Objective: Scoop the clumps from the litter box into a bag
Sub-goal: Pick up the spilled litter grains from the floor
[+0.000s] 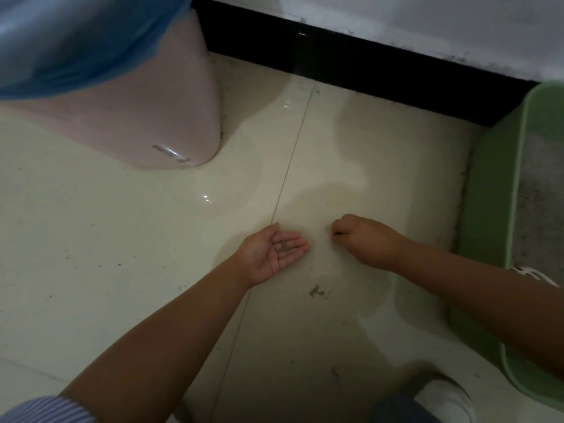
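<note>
My left hand [274, 254] lies palm up just above the cream floor tiles, fingers relaxed, with a small heap of grey litter grains [284, 248] on the palm. A short way to its right, my right hand [363, 239] is curled knuckles up, fingertips pinched together down at the floor; what they pinch is too small to see. The green litter box [491, 190] stands along the right edge, grey litter inside. A pink bin [137, 111] lined with a blue plastic bag [76, 41] stands at the top left.
A black skirting board [366, 62] runs under the white wall at the back. Dark specks and smudges [319, 291] dot the tiles near my hands. My white shoe [442, 398] shows at the bottom right, beside the litter box's near corner.
</note>
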Available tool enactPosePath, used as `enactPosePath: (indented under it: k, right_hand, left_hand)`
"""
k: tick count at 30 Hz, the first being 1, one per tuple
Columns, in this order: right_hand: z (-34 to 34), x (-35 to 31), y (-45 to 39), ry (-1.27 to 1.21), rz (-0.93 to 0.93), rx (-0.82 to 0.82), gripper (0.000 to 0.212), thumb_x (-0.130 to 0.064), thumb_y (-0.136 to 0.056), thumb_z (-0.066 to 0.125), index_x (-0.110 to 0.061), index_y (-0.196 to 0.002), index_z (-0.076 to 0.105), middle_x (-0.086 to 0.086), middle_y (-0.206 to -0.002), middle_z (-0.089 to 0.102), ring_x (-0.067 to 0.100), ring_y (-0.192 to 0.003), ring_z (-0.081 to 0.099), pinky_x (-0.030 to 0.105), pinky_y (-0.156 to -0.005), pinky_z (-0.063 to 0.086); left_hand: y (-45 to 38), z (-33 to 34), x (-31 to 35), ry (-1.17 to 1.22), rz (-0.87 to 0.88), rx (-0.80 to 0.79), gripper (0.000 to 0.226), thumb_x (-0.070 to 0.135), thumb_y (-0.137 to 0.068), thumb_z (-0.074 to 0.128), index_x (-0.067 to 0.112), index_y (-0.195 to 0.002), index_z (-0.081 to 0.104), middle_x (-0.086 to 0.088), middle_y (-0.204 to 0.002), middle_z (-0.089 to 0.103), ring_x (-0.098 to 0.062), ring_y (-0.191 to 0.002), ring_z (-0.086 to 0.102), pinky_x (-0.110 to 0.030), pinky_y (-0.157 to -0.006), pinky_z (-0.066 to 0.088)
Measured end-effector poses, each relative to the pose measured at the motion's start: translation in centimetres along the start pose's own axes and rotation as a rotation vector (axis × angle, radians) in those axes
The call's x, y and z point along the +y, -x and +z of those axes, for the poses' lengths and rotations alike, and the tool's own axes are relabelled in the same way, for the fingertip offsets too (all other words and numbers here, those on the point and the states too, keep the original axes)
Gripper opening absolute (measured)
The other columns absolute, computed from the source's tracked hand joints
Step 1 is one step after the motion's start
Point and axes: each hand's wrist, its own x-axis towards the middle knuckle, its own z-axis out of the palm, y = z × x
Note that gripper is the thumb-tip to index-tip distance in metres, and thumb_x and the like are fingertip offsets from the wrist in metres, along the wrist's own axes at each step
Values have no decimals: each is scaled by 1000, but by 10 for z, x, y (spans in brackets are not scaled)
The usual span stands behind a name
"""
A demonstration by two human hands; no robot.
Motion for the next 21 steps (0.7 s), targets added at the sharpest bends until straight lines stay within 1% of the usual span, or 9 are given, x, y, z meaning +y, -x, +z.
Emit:
enactPosePath:
  k: [3,5,6,7,11,15,18,20,21]
  right_hand:
    - [0,-1,-4,32,44,24,37,-18,-94,31,4,-103,59,20,-106,59,29,-100,57,31,-83,41]
    - [0,-2,-4,73,-31,18,33,-14,-81,38,2,-72,66,17,-73,65,28,-67,65,24,-53,50]
    - [1,0,-3,122,-72,63,31,-13,-73,39,-2,-58,64,12,-58,63,25,-50,62,19,-40,45]
    - [3,2,-3,159,-83,116,31,-13,-68,38,-4,-50,62,9,-51,60,23,-42,58,15,-35,41]
    - [-1,-4,-1,289,-146,166,29,-11,-59,34,-9,-45,59,6,-47,57,21,-38,55,13,-35,36]
    - [1,-5,-2,293,-155,217,28,-8,-58,32,-8,-49,58,7,-50,58,22,-40,55,14,-37,38]
    - [4,-8,-3,273,-121,249,22,-5,-56,32,-5,-56,54,11,-52,58,24,-40,56,15,-36,41]
    - [3,-14,-4,154,-51,292,9,2,-54,46,-3,-58,52,13,-54,58,26,-40,57,17,-34,40]
    - [6,-19,-5,46,-23,344,13,7,-50,58,-2,-59,55,13,-55,59,27,-41,58,19,-35,40]
  left_hand:
    - [0,0,0,-8,-1,-2,47,25,-103,28,-9,-90,57,-17,-56,69,-31,-91,57,-39,-96,40]
    - [1,0,0,-7,-1,-5,47,25,-103,28,-8,-84,56,-17,-55,69,-30,-85,59,-38,-98,39]
    - [1,0,0,-8,-2,-7,48,25,-103,28,-8,-82,56,-17,-55,69,-29,-81,59,-38,-97,39]
    - [1,0,0,-14,-3,-9,48,25,-103,28,-8,-82,56,-16,-54,69,-28,-78,59,-37,-94,42]
    - [1,-1,1,-28,-13,-5,48,26,-103,27,-7,-82,56,-15,-55,69,-26,-77,59,-28,-74,56]
    - [2,1,1,-25,-13,7,48,25,-103,28,-8,-81,55,-17,-54,69,-28,-78,58,-37,-95,40]
    - [4,1,0,-11,-8,13,48,24,-103,27,-8,-81,55,-17,-53,68,-29,-81,58,-38,-95,39]
    - [5,3,1,-30,-17,28,48,25,-103,27,-8,-81,55,-18,-58,68,-30,-88,58,-36,-88,47]
    - [5,6,2,-39,-25,37,48,24,-103,27,-9,-83,55,-20,-65,67,-32,-93,58,-35,-86,49]
